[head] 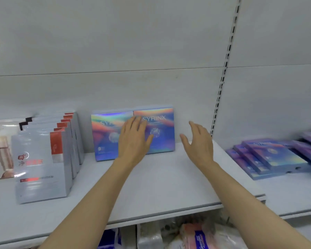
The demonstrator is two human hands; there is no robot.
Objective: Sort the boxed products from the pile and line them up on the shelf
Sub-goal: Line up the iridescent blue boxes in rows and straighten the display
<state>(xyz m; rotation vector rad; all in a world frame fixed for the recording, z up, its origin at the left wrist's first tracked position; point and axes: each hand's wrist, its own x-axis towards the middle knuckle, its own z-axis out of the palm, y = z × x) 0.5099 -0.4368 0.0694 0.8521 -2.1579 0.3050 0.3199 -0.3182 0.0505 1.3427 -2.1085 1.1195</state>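
Observation:
Two iridescent SYRINX boxes stand upright side by side against the back wall of the shelf (160, 180), the left box (104, 135) and the right box (162, 133). My left hand (135, 139) lies flat with fingers spread over the seam between them, touching their fronts. My right hand (199, 142) hovers open just right of the right box, apart from it, holding nothing. A pile of the same purple-blue boxes (269, 157) lies flat and overlapping on the neighbouring shelf to the right.
A row of several grey-and-red boxes (43, 164) stands at the left, with a pale package (0, 150) at the far left. A slotted upright (223, 69) divides the back panels. Wrapped goods (196, 234) fill the shelf below.

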